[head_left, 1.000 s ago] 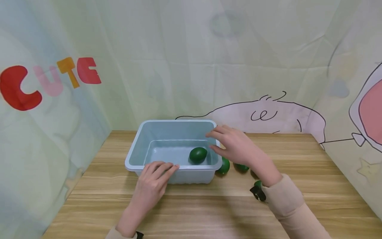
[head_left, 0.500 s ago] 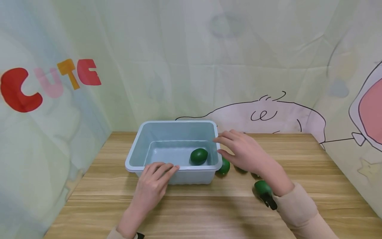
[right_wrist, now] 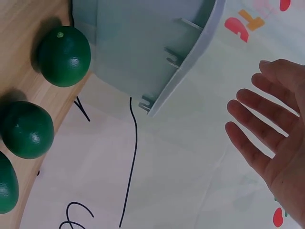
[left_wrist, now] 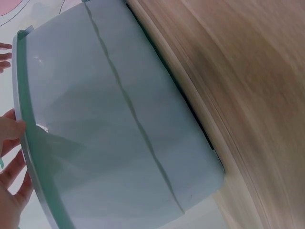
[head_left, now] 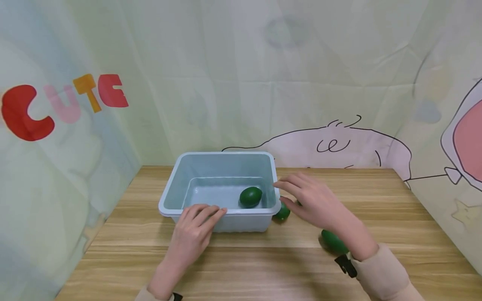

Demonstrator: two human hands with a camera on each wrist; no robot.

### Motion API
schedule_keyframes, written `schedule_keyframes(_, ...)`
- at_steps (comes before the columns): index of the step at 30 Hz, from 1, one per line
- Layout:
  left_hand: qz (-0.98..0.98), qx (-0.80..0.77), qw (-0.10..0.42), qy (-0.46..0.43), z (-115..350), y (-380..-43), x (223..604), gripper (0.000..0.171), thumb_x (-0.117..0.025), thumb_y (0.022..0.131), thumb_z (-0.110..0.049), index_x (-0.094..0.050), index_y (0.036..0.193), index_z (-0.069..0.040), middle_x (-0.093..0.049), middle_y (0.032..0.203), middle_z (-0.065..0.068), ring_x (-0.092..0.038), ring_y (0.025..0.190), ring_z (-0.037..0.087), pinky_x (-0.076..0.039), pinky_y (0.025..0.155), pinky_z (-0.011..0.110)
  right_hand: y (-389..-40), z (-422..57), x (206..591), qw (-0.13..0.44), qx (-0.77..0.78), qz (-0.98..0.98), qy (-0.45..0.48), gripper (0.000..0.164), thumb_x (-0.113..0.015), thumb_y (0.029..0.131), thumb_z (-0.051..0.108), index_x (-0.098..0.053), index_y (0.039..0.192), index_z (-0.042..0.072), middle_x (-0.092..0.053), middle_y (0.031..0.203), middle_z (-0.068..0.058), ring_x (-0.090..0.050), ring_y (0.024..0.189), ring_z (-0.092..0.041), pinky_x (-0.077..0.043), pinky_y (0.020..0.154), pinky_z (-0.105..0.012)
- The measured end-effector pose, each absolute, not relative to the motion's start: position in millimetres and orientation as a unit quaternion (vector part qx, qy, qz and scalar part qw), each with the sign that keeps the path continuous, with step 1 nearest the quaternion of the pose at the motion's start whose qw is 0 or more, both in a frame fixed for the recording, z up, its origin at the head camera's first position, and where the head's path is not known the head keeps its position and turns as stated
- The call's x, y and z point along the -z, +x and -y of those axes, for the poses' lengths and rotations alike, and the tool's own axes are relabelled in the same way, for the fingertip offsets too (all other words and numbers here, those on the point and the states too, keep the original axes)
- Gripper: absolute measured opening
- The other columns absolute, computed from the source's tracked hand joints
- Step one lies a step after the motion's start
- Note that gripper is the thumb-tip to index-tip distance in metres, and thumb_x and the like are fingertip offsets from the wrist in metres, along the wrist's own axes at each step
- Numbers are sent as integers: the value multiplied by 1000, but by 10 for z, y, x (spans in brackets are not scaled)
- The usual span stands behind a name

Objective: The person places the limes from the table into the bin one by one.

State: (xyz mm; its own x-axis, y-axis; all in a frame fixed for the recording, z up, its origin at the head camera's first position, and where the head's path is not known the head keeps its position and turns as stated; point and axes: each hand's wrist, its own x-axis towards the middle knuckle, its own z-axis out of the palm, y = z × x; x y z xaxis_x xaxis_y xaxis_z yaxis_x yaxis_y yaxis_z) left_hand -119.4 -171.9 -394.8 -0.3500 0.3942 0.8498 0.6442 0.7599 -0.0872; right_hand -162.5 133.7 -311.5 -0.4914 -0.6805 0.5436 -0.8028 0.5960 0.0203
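Note:
A light blue plastic basin [head_left: 226, 223] stands on the wooden table, with one dark green lime [head_left: 250, 197] lying inside at its right. My left hand [head_left: 193, 230] holds the near rim, thumb outside and fingers over the edge, as the left wrist view shows. Beside the basin's right rim my right hand [head_left: 314, 200] hovers with relaxed, spread fingers and nothing in them. Below that hand, a lime [head_left: 282, 212] sits close to the basin's right wall. Another lime [head_left: 333, 241] lies nearer to me, partly behind my right wrist.
In the right wrist view limes [right_wrist: 64, 56] line the table, one of them [right_wrist: 27, 130] in the middle and another [right_wrist: 5, 183] cut by the frame edge. A printed curtain [head_left: 241, 83] hangs right behind the wooden table [head_left: 241, 267] and along both sides.
My right hand has moved from over the basin's right side to the right and toward me, outside the rim. My left hand and the lime inside have stayed put.

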Motion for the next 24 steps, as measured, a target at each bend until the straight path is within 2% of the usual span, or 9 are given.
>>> schedule_keyframes(16, 813, 141, 467, -318, 1714, -1191, 3941, 37, -37, 103, -16, -74, 107, -13, -70, 97, 2, -60, 88, 23, -48, 76, 38, -1526, -1512, 3354, 254, -128, 866, 411, 36, -70, 84, 17, -65, 120, 14, -67, 113, 2, -62, 105, -16, -55, 84, -35)
schedule_keyframes(24, 814, 142, 466, -317, 1716, -1183, 3944, 37, -37, 103, -17, -74, 107, -13, -70, 97, 2, -60, 89, 23, -48, 77, 38, -1468, -1602, 3455, 258, -135, 865, 408, 35, -70, 84, 14, -66, 119, 14, -67, 113, 2, -62, 107, -17, -53, 90, -37)
